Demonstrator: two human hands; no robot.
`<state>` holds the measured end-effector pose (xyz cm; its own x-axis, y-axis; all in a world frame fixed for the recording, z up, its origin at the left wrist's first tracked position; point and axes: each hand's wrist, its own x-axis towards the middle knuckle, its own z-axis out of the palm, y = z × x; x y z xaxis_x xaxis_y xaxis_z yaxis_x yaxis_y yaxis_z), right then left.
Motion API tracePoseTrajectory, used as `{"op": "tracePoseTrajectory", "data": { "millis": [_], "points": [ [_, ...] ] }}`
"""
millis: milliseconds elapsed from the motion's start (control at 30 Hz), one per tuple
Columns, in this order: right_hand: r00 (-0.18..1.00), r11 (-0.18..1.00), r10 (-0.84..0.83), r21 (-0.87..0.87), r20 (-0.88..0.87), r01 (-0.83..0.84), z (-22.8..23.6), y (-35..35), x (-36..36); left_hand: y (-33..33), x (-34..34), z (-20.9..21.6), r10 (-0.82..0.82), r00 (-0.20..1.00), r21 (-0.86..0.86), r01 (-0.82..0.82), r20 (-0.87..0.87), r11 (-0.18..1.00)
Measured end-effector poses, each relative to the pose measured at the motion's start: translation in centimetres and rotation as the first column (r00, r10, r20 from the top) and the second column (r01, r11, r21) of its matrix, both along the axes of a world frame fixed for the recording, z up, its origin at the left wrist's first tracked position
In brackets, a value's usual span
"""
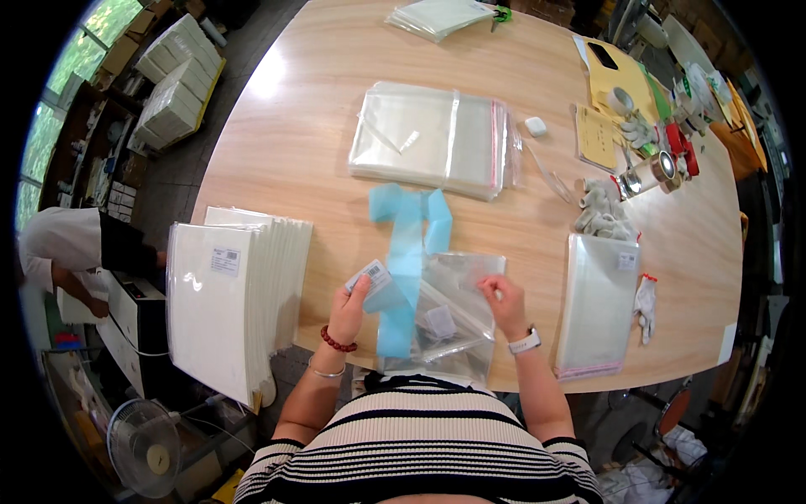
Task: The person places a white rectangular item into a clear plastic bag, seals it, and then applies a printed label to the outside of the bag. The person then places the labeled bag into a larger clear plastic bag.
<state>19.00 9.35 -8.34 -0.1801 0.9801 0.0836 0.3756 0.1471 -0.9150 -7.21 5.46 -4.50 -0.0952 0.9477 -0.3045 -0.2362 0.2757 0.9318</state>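
Observation:
My left hand is closed on white printed labels, thumb on top. A light blue backing strip runs beside the labels and lies in folds on the table. My right hand hovers at the right side of a clear plastic bag, thumb and fingertips pinched together. Whether anything small is between those fingertips I cannot make out. A white label shows on the bag, which lies flat at the table's near edge, partly under the blue strip.
Left stands a tall stack of white packs; right lies a pile of clear bags. Ahead is a larger bag bundle. Gloves, a glass bottle and a notebook sit at right. A person works far left.

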Motion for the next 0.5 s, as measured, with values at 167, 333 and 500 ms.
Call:
{"op": "tracePoseTrajectory", "data": {
  "millis": [167, 333, 500],
  "points": [
    [0.736, 0.779, 0.613, -0.068, 0.286, -0.623, 0.1, -4.1, -2.5, -0.1, 1.0, 1.2, -0.003, 0.999, 0.027, 0.001, 0.053, 1.0],
    [0.965, 0.975, 0.169, -0.112, -0.202, -0.194, 2.6, -2.2, -4.0, -0.9, 3.2, -0.5, -0.192, 0.98, -0.026, 0.193, 0.046, 0.981],
    [0.947, 0.962, 0.228, -0.101, -0.225, -0.255, 4.0, -1.4, -4.5, -1.4, 4.8, -1.0, -0.17, 0.975, -0.075, 0.182, 0.144, 0.98]
  ]
}}
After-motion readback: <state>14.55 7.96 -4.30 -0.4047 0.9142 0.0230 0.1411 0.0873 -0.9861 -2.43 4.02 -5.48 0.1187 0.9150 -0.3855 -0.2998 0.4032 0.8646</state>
